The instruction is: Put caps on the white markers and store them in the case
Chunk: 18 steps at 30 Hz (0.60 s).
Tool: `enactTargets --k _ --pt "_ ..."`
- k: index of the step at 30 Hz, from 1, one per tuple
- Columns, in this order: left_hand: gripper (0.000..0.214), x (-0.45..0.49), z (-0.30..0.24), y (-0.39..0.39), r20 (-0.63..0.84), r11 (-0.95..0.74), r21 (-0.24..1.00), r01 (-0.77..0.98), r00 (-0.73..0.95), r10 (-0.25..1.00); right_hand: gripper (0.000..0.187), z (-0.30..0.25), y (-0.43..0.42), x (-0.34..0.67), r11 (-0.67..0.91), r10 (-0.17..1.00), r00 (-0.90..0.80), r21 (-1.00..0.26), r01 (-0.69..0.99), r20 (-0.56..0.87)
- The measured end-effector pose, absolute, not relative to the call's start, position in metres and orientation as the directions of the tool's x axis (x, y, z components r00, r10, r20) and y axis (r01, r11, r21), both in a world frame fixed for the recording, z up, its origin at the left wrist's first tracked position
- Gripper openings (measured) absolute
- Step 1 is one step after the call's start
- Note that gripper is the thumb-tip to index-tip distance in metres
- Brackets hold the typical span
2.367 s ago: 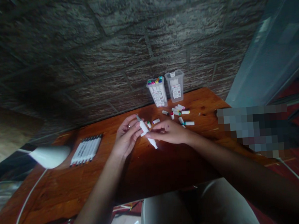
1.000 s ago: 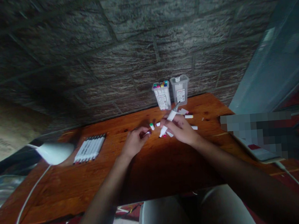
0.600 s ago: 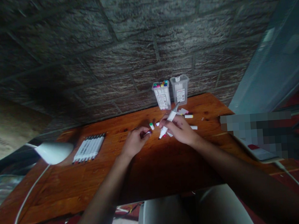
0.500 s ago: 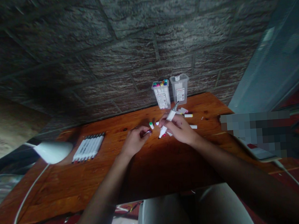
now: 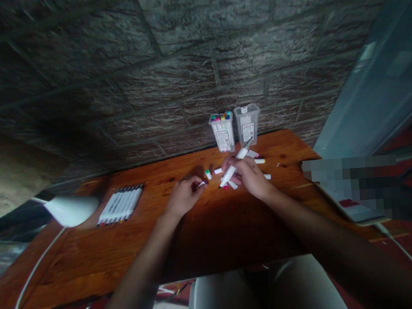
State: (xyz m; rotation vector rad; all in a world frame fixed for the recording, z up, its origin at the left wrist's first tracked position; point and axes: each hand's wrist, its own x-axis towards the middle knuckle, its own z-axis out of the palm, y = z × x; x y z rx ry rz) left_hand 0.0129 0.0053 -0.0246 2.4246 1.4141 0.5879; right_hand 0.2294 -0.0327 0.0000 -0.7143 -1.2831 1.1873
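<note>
My right hand (image 5: 250, 175) is closed round a white marker (image 5: 234, 166) with both ends uncapped, held slanted above the wooden table (image 5: 211, 229). My left hand (image 5: 185, 196) rests on the table with its fingers pinched on a small white marker cap (image 5: 201, 185). A green-tipped cap (image 5: 208, 174) and another white cap (image 5: 217, 171) lie between the two hands. More loose caps (image 5: 260, 160) lie just beyond my right hand.
Two clear plastic marker boxes stand against the stone wall: one full of markers (image 5: 223, 131), one without markers (image 5: 247, 125). A row of several markers (image 5: 120, 204) lies at the left. A white lamp head (image 5: 72, 210) with its cable is at far left.
The marker went from both hands to my right hand alone, which carried it toward the boxes. My left hand dropped to the table and pinched a cap. In the last half second little moved.
</note>
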Motion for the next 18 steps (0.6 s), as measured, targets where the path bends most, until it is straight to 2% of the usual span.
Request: enactTargets --k 3,7,18 --pt "0.019 0.014 -0.024 0.005 0.193 -0.489 0.437 0.755 0.452 0.871 0.032 0.002 -0.031 0.230 0.256 0.947 -0.110 -0.916 -0.307 0.302" --pt "0.021 0.017 -0.023 0.004 0.195 -0.484 0.500 0.718 0.451 0.871 0.028 0.004 -0.031 0.230 0.256 0.957 -0.054 -0.919 -0.299 0.284" --pt "0.029 0.025 -0.023 -0.006 0.357 -0.582 0.638 0.504 0.477 0.803 0.029 0.002 -0.027 0.230 0.263 0.964 0.055 -0.906 -0.333 0.260"
